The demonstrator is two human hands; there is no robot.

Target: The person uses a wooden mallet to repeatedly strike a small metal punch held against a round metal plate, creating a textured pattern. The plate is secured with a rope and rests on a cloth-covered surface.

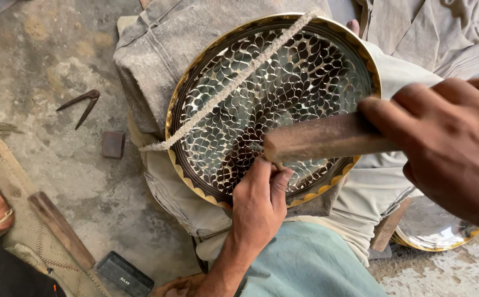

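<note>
My right hand is gripping the wooden mallet raised, while my left hand is pinching a chisel onto the rope-bound plate.

Left hand pinched low, right hand fisted, raised

Plate: the round engraved brass plate rests on the grey folded cloth over your lap.
Cord: the pale braided cord crosses the plate diagonally.
Hands: your left hand sits at the plate's near rim; your right hand holds the brown wooden handle above it.
Floor, left: the dark metal compass, with the small dark block nearer you.
</note>
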